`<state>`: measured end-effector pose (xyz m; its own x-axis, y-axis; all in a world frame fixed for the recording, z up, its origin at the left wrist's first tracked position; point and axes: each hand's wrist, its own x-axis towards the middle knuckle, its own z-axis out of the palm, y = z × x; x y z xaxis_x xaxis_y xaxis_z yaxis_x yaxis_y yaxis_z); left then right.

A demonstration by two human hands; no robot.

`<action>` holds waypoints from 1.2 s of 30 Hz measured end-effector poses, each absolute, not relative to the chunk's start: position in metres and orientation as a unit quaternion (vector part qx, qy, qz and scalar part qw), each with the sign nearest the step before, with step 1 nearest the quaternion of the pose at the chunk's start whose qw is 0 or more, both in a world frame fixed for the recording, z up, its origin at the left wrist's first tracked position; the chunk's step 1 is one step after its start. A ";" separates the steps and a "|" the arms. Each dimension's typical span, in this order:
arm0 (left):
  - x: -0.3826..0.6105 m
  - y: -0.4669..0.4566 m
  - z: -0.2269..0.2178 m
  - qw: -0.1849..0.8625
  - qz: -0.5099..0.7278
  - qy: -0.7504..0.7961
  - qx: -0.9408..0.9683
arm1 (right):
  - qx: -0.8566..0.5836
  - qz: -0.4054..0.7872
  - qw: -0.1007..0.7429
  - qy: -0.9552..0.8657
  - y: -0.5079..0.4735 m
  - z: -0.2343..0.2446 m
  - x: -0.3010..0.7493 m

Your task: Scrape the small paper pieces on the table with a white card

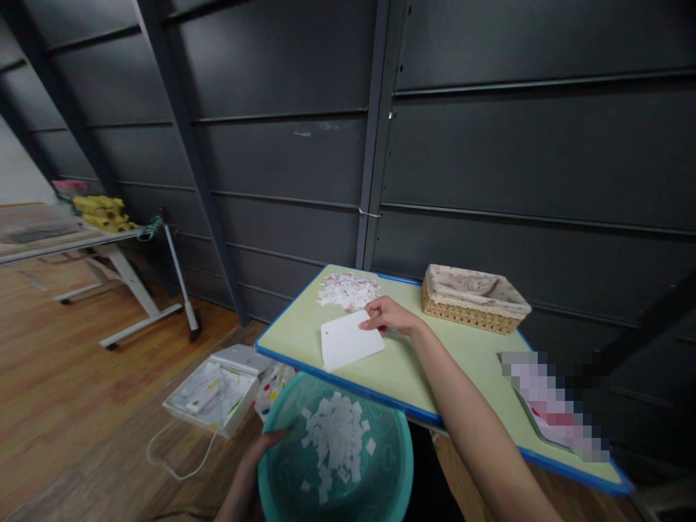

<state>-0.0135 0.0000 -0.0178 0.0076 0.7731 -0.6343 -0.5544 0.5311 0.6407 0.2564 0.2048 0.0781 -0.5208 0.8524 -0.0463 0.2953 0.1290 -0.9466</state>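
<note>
My right hand is closed on the right corner of a flat white sheet, which looks like a stiff card or plastic scraper with a small hole. The sheet lies at the front edge of the pale green table. Just behind it is a heap of small white paper bits, some with pink marks. Below the table edge, a teal plastic basket holds many small white square pieces. My left hand grips this basket's left rim, thumb inside, other fingers hidden.
At the table's back right stands a cloth-lined wicker basket. A blurred-out pink and white item lies at the right end. On the floor to the left sit an open white box and a cord. A dark panelled wall rises behind.
</note>
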 end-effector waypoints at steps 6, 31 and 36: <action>-0.013 -0.001 -0.020 0.697 0.488 0.514 0.111 | -0.382 0.544 0.274 -0.695 0.201 0.085 0.257; -0.013 -0.001 -0.021 0.692 0.490 0.520 0.104 | -0.462 0.345 0.581 -0.575 0.218 0.087 0.274; -0.011 -0.001 -0.019 0.687 0.484 0.533 0.096 | -0.529 0.180 0.577 -0.596 0.229 0.082 0.287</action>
<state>-0.0108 -0.0008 -0.0191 -0.0375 0.7678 -0.6396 -0.5625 0.5128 0.6486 0.2874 0.2285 0.0823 0.2259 0.8374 0.4977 0.4228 0.3760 -0.8245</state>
